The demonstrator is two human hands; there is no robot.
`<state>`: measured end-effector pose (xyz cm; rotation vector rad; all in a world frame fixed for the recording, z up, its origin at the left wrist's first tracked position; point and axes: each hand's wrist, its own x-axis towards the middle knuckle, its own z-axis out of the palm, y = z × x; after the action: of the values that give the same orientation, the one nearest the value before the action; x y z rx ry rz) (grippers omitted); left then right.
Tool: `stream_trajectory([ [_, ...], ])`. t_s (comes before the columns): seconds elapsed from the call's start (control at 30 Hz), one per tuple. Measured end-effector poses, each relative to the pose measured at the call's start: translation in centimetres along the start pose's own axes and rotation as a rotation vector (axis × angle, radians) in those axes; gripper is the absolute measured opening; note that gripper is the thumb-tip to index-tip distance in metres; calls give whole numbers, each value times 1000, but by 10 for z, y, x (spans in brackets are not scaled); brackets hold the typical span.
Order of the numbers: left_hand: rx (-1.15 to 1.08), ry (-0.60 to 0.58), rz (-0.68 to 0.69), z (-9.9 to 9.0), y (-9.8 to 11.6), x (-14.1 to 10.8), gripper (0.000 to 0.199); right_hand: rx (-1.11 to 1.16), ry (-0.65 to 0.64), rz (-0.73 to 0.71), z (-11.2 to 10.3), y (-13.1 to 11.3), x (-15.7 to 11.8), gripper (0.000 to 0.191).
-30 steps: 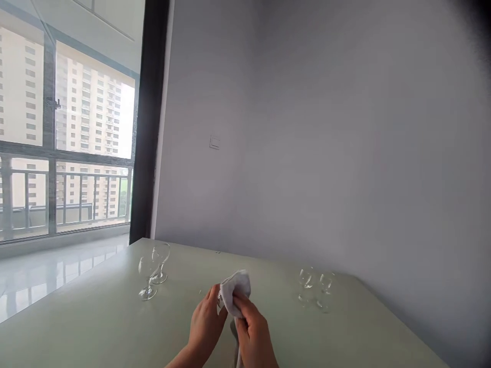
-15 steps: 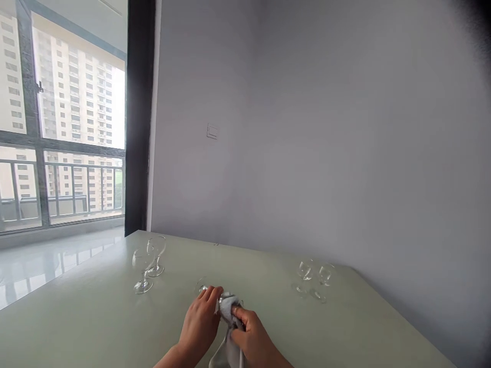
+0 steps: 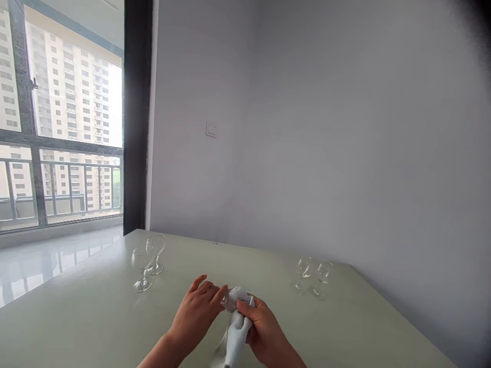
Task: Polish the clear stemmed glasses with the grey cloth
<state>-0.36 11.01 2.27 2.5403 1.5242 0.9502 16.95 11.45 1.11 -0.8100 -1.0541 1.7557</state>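
Observation:
My right hand is wrapped round a pale grey cloth, its thumb pressing on the bunched top while the lower end hangs toward me. A clear wine glass is mostly covered by the cloth and my fingers; only a small shiny bit shows between the hands. At that spot the fingers of my left hand are bent onto the glass, the outer ones lifted. How the left fingertips grip it is partly hidden.
Two stemmed glasses stand upright on the left of the pale green table. Two smaller stemmed glasses stand on the right, near the wall. A large window is at the left.
The left hand has shifted left and lifted its outer fingers. The cloth and right hand have turned slightly, and the glass's round foot that showed beyond the left hand is now hidden.

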Motion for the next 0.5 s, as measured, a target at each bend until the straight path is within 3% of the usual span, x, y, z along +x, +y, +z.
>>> stream_trajectory([
  [0.07,-134,-75,-61,-7,-2,2,34,-4,-50,14,-1,-7,-2,29],
  [0.23,-371,-298,-147,-22,-7,-1,18,-537,-247,-142,0,-39,-20,10],
  [0.33,-470,-448,-156,-27,-7,-4,24,-678,-350,-127,-1,-51,-27,6],
  [0.4,-455,-379,-190,-28,-4,-3,23,-599,-271,-101,-4,-50,-24,4],
  [0.5,-240,-98,-133,-24,3,0,32,-287,-115,-17,-7,-40,-13,17],
])
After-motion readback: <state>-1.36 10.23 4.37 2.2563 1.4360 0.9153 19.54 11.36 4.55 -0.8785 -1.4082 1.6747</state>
